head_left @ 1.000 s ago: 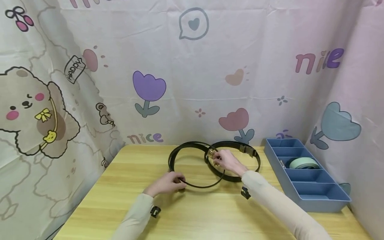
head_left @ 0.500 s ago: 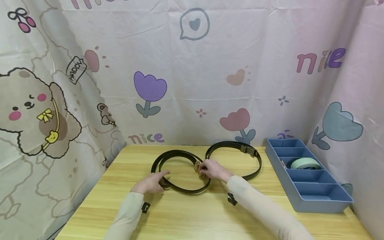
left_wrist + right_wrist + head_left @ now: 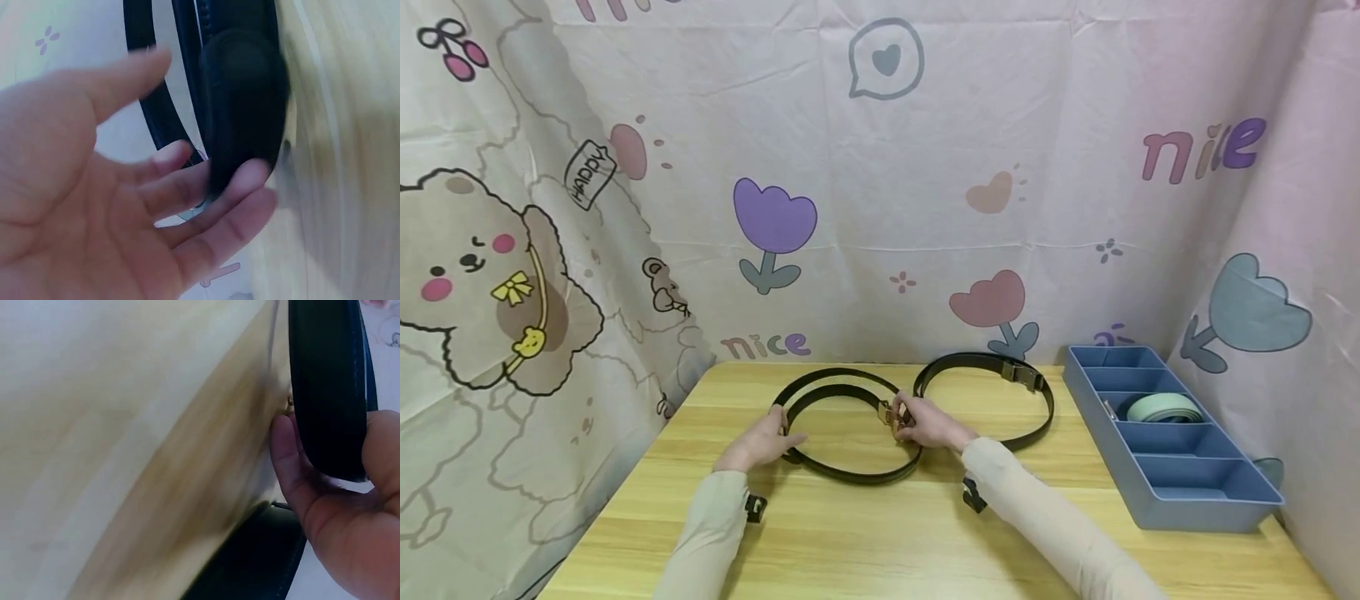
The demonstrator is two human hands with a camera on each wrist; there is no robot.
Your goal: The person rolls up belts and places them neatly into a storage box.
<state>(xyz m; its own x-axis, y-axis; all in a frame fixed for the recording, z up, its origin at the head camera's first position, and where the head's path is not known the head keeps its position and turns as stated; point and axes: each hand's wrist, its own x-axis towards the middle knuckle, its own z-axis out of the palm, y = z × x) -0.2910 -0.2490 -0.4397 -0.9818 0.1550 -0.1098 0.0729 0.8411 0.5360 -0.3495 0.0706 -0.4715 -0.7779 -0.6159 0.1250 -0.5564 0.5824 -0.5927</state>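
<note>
A black belt (image 3: 853,477) with a gold buckle (image 3: 886,412) lies looped in a double ring on the wooden table. My right hand (image 3: 934,425) pinches it beside the buckle; in the right wrist view thumb and fingers hold the dark strap (image 3: 328,387) from both sides. At the loop's left side is my left hand (image 3: 752,443), its thumb spread away from its fingers. The left wrist view has those fingertips (image 3: 253,175) touching the belt's rounded end (image 3: 244,112), with the thumb near the inner strap.
Just right of my right hand lies a second looped black belt (image 3: 1033,435) with a dark metal buckle (image 3: 1021,375). A blue divided box (image 3: 1195,515) stands at the table's right, with a rolled pale green belt (image 3: 1161,407) in one compartment. A patterned curtain (image 3: 880,167) hangs behind the table.
Both hands have moved left with the gold-buckled belt, off the second belt it overlapped. Its loop has come down onto the table, and the left hand's fingers have spread.
</note>
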